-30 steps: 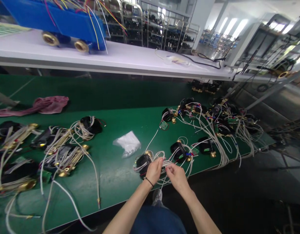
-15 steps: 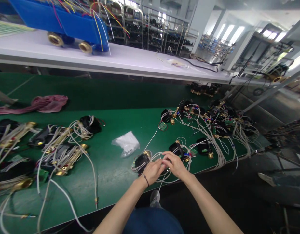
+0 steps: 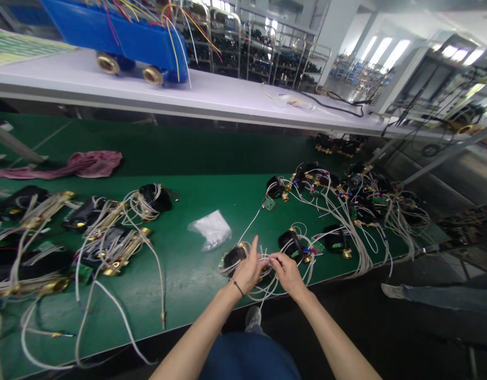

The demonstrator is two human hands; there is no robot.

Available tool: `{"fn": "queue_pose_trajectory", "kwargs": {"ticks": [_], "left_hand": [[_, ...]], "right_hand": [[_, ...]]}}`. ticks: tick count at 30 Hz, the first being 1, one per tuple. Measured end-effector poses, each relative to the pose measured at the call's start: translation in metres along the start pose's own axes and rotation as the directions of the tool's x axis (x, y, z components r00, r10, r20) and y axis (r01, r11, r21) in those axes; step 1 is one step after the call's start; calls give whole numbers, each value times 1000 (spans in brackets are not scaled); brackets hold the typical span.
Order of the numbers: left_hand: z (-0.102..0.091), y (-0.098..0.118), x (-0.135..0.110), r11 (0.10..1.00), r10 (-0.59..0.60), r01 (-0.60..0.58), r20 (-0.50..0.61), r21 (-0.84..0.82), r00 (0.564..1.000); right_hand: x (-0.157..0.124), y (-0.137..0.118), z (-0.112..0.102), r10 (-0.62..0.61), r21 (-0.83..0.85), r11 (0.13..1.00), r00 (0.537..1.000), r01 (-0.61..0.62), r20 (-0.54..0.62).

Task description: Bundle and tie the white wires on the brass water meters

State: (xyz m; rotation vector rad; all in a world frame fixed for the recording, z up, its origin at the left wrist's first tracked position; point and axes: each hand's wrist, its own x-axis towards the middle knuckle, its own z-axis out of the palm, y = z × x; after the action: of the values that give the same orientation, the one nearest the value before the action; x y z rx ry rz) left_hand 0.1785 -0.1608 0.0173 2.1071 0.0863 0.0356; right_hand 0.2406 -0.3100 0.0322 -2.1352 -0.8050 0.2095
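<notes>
a bundle of thin white wires [image 3: 263, 265] is pinched by the fingertips [image 3: 272, 258] of the right hand [image 3: 288, 275], low at centre on a green workbench [image 3: 196, 301], just beside a round black brass-fitted unit [image 3: 233, 259]. the left hand [image 3: 248, 273] is held with its forefinger [image 3: 253, 246] raised; its grip cannot be told.

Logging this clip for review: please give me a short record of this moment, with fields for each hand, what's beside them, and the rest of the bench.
left hand: index finger raised, other fingers by the white wires
right hand: fingertips pinching the white wires
beside hands: black unit with brass fitting
rest: white plastic bag, pink cloth, green bench mat
</notes>
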Motion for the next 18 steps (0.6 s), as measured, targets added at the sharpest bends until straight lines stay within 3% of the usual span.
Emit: {"fn": "queue_pose_trajectory", "kwargs": {"ticks": [4, 11, 15, 18], "left_hand": [[5, -4, 3, 1000, 15, -15, -14, 8, 1000], [7, -4, 3, 988, 97, -99, 22, 122, 995], [-1, -1, 5, 990, 113, -121, 106, 72, 988], [-8, 1, 7, 985, 147, -160, 184, 59, 972]], "right_hand": [[-7, 1, 5, 45, -11, 999, 995, -46, -85], [0, -10, -2, 4, -91, 996, 997, -11, -71], [1, -12, -11, -227, -240, 947, 973, 215, -25], [7, -11, -22, -445, -348, 796, 869, 495, 217]]}}
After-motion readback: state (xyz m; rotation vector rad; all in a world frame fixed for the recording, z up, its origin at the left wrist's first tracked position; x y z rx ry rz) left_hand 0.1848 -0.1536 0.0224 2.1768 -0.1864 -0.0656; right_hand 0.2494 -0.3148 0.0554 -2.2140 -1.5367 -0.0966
